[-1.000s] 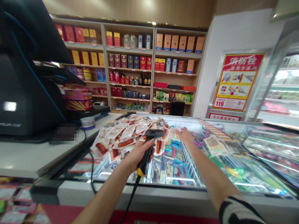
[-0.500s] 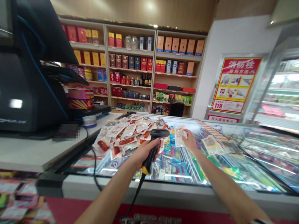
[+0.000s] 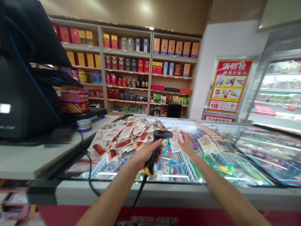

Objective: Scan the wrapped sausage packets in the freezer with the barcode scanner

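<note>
My left hand [image 3: 148, 153] is wrapped round the handle of a black and yellow barcode scanner [image 3: 155, 150], whose head points right. A cable runs down from its base. In my right hand [image 3: 187, 144] is a clear and white vacuum-sealed food packet [image 3: 174, 140], gripped by its right edge just right of the scanner head. What is inside this packet cannot be made out. A heap of similar sealed packets [image 3: 122, 135], several showing reddish sausage-like pieces, lies on the freezer's glass top [image 3: 105, 168] to the left of the scanner. Two more packets [image 3: 208, 144] lie on the glass to the right.
The chest freezer [image 3: 141, 191] holds colourful bagged goods in wire baskets under the glass. At left, a counter [image 3: 21, 161] carries a black checkout terminal [image 3: 25, 94] and a roll of tape [image 3: 84, 125]. Behind stand shelves [image 3: 127, 71] of boxes and bottles.
The view has shifted slightly, so the surroundings sit a little further left. My right hand has brought the packet nearer the scanner head. Both hands keep their holds.
</note>
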The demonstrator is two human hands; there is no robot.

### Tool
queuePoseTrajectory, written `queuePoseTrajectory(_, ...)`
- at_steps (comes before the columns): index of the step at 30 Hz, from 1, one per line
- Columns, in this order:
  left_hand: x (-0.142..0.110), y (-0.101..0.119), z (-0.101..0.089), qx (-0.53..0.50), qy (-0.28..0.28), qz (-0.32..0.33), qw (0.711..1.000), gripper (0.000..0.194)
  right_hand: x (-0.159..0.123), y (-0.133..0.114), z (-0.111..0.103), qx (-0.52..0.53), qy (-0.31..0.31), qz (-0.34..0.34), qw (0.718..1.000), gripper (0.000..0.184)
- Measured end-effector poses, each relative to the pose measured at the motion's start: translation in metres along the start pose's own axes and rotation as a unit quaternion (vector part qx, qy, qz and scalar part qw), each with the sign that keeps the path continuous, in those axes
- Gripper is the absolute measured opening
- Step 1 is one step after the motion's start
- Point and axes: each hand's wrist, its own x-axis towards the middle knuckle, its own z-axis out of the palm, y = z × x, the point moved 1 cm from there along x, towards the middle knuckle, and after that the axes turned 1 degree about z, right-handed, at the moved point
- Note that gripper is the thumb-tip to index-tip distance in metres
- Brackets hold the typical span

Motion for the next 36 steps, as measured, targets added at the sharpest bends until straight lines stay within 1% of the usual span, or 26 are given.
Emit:
queuePoseTrajectory(3,0.003,0.000,-0.001,-0.011,0.026,-0.004,1.000,0.033,0.002,0.006,-0.009,-0.059,0.002,0.021,0.998,0.047)
queuePoseTrajectory(6,0.004,-0.001,-0.008,-0.013,0.053,-0.004,0.999,0.032,0.003,0.020,-0.027,-0.176,-0.012,0.060,0.983,0.044)
queuePoseTrajectory(8,0.004,-0.002,-0.015,-0.006,0.064,-0.002,0.998,0.031,0.004,0.031,-0.043,-0.269,-0.028,0.089,0.959,0.039)
queuePoseTrajectory(10,0.002,-0.002,-0.024,0.000,0.078,-0.003,0.997,0.031,0.005,0.042,-0.060,-0.355,-0.036,0.113,0.927,0.034)
queuePoseTrajectory(12,-0.001,-0.001,-0.032,0.002,0.096,-0.008,0.995,0.030,0.006,0.052,-0.075,-0.420,-0.034,0.121,0.899,0.032)
queuePoseTrajectory(15,-0.005,0.000,-0.042,0.000,0.114,-0.007,0.993,0.031,0.008,0.068,-0.092,-0.473,-0.027,0.105,0.874,0.031)
queuePoseTrajectory(17,-0.006,-0.001,-0.046,0.000,0.121,-0.007,0.993,0.031,0.009,0.078,-0.099,-0.490,-0.020,0.099,0.866,0.031)
queuePoseTrajectory(19,-0.008,-0.003,-0.049,-0.003,0.127,-0.013,0.992,0.032,0.008,0.085,-0.104,-0.500,-0.011,0.107,0.859,0.030)
queuePoseTrajectory(21,-0.009,-0.006,-0.052,-0.009,0.133,-0.016,0.991,0.032,0.006,0.086,-0.106,-0.515,0.019,0.118,0.849,0.027)
queuePoseTrajectory(22,-0.009,-0.007,-0.052,-0.010,0.136,-0.016,0.991,0.032,0.005,0.083,-0.105,-0.523,0.048,0.116,0.843,0.026)
queuePoseTrajectory(24,-0.009,-0.009,-0.054,-0.007,0.136,-0.012,0.991,0.032,0.004,0.069,-0.094,-0.527,0.115,0.094,0.837,0.028)
queuePoseTrajectory(25,-0.010,-0.010,-0.055,-0.005,0.134,-0.012,0.991,0.033,0.005,0.058,-0.084,-0.520,0.138,0.076,0.839,0.030)
queuePoseTrajectory(26,-0.010,-0.010,-0.055,-0.003,0.132,-0.011,0.991,0.033,0.007,0.046,-0.071,-0.505,0.143,0.058,0.849,0.033)
queuePoseTrajectory(27,-0.010,-0.010,-0.056,-0.003,0.130,-0.012,0.991,0.033,0.009,0.033,-0.055,-0.482,0.126,0.043,0.866,0.034)
queuePoseTrajectory(29,-0.011,-0.011,-0.056,-0.004,0.128,-0.013,0.992,0.032,0.016,0.007,-0.016,-0.430,0.054,0.041,0.900,0.038)
queuePoseTrajectory(31,-0.012,-0.011,-0.056,-0.006,0.128,-0.014,0.992,0.032,0.022,-0.015,0.024,-0.380,-0.029,0.075,0.921,0.044)
queuePoseTrajectory(33,-0.014,-0.013,-0.056,-0.003,0.125,-0.014,0.992,0.033,0.027,-0.032,0.059,-0.335,-0.096,0.123,0.929,0.050)
queuePoseTrajectory(35,-0.015,-0.014,-0.056,-0.004,0.120,-0.015,0.993,0.034,0.030,-0.042,0.083,-0.327,-0.115,0.148,0.926,0.055)
queuePoseTrajectory(36,-0.016,-0.014,-0.056,-0.005,0.117,-0.016,0.993,0.035,0.032,-0.044,0.091,-0.329,-0.117,0.154,0.924,0.057)
